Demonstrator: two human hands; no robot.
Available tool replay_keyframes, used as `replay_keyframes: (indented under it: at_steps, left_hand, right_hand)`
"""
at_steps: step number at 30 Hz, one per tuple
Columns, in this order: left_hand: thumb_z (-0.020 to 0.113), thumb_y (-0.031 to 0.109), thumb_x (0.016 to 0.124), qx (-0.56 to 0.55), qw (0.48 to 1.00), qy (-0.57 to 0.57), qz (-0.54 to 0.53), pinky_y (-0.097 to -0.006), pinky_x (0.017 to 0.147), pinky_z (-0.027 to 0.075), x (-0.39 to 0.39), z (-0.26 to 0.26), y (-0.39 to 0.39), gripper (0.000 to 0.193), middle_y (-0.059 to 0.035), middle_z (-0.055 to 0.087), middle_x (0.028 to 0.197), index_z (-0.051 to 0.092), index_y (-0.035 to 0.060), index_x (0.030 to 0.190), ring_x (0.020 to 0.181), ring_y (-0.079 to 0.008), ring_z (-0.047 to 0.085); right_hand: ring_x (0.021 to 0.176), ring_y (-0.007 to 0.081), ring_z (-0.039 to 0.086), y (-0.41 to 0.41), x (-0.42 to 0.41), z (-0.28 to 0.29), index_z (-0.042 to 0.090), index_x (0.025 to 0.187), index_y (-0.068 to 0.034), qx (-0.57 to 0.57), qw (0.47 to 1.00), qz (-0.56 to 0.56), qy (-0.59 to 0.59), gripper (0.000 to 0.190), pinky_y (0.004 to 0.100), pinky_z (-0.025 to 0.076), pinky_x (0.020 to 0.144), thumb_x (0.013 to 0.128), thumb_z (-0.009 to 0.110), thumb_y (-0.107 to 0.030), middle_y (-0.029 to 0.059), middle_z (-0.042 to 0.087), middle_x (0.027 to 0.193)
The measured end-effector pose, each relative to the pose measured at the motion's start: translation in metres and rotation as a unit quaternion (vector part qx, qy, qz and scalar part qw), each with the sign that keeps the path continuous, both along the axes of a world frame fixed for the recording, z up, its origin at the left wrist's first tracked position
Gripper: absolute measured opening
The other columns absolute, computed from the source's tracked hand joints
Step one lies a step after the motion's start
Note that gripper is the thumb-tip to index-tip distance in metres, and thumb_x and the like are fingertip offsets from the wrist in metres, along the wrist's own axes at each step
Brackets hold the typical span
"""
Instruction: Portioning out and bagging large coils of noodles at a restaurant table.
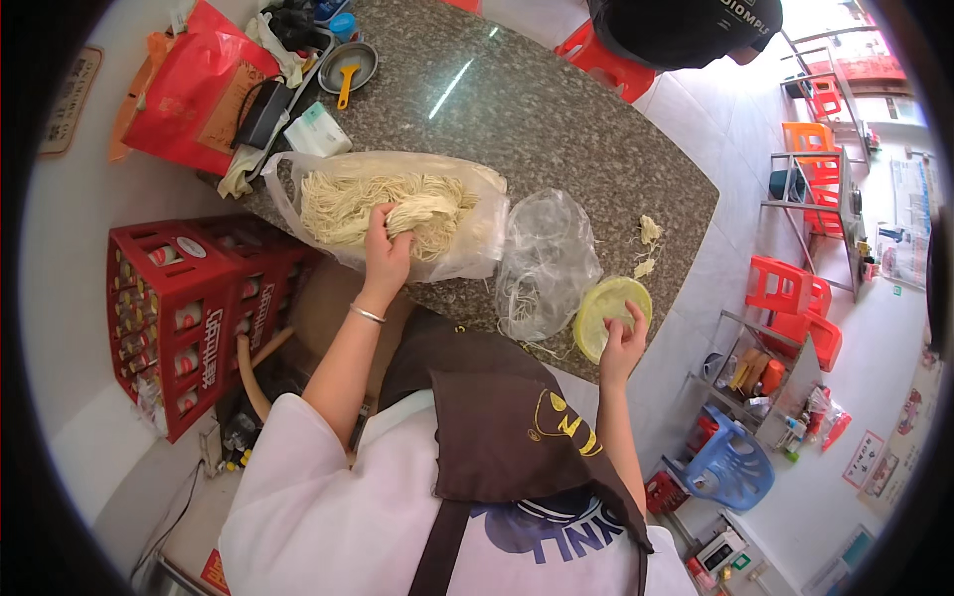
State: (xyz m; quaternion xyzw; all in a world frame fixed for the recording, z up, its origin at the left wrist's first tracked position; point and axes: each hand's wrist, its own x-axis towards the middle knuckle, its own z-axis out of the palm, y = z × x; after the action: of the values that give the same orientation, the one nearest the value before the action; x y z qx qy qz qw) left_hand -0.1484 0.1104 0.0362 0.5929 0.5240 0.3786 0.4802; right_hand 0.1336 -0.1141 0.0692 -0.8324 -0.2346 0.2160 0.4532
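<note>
Pale fresh noodles (343,205) fill an opened clear plastic bag (477,257) lying on the speckled stone table. My left hand (387,249), with a silver bangle at the wrist, grips a bunch of noodles (428,212) on top of the pile. Over the yellow-green round bowl (592,328) is my right hand (624,346), thumb and fingers apart, nothing visible in them. The bowl sits near the table's edge, its inside partly hidden by that hand. Between noodle bag and bowl lies a crumpled clear bag (548,253) with a few noodle strands in it.
Two small noodle clumps (648,231) lie on the stone table (522,119). A tissue pack (319,130), metal pan (365,63) with a yellow-handled tool and red paper bag (201,97) crowd the far left. Red bottle crates (179,298) stand left. Someone in black (686,30) is across.
</note>
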Motion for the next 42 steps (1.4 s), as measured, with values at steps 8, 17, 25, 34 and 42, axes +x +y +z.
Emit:
replay_keyframes:
  at_steps: [8,17,25,34,42]
  left_hand:
    - [0.037,-0.004,0.079,-0.083,0.903,-0.402,0.131,-0.0295,0.091,0.039,-0.02,0.063,0.018,0.038,-0.0078,0.049,0.111,0.043,-0.0009,0.116,0.107,-0.0166,0.046]
    - [0.038,0.003,0.082,-0.018,0.873,-0.479,0.086,-0.0377,0.094,0.038,-0.01,0.156,0.017,0.036,-0.0099,0.052,0.115,0.046,0.0001,0.116,0.108,-0.0225,0.049]
    - [0.037,0.009,0.089,-0.088,0.818,-0.561,-0.096,-0.0418,0.1,0.035,0.078,0.211,-0.041,0.04,-0.0124,0.046,0.127,0.039,0.0005,0.128,0.118,-0.0259,0.044]
    - [0.05,-0.003,0.083,-0.035,0.923,-0.233,-0.305,-0.0272,0.091,0.037,0.187,0.148,-0.095,0.027,-0.009,0.049,0.115,0.046,0.0021,0.11,0.106,-0.0141,0.048]
    - [0.054,0.0,0.085,-0.189,0.84,-0.161,-0.482,-0.0293,0.092,0.042,0.249,0.115,-0.15,0.033,-0.0076,0.047,0.119,0.045,0.0013,0.117,0.11,-0.0143,0.047]
  right_hand:
    - [0.081,0.0113,0.059,0.07,-0.024,0.044,0.046,0.117,-0.001,0.145,0.975,0.112,0.128,0.031,0.0222,0.047,0.073,0.086,0.046,0.003,0.007,0.054,0.108]
    - [0.103,0.0193,0.053,0.121,-0.059,0.099,0.041,0.124,-0.004,0.19,0.826,0.189,0.496,0.035,0.0331,0.044,0.086,0.091,0.048,-0.017,0.0101,0.047,0.121]
    - [0.117,0.0239,0.044,0.15,-0.08,0.117,0.038,0.128,-0.011,0.291,0.534,0.162,0.777,0.054,0.0412,0.04,0.095,0.092,0.034,-0.05,0.009,0.044,0.129]
    - [0.109,0.0235,0.052,0.041,0.015,0.102,0.051,0.116,-0.005,0.469,0.52,-0.007,0.714,0.042,0.0391,0.043,0.093,0.091,0.045,-0.039,0.0119,0.054,0.118]
    - [0.1,0.0201,0.056,-0.055,0.065,0.052,0.054,0.109,-0.004,0.562,0.591,-0.131,0.564,0.031,0.0356,0.048,0.087,0.091,0.049,-0.029,0.0107,0.057,0.111]
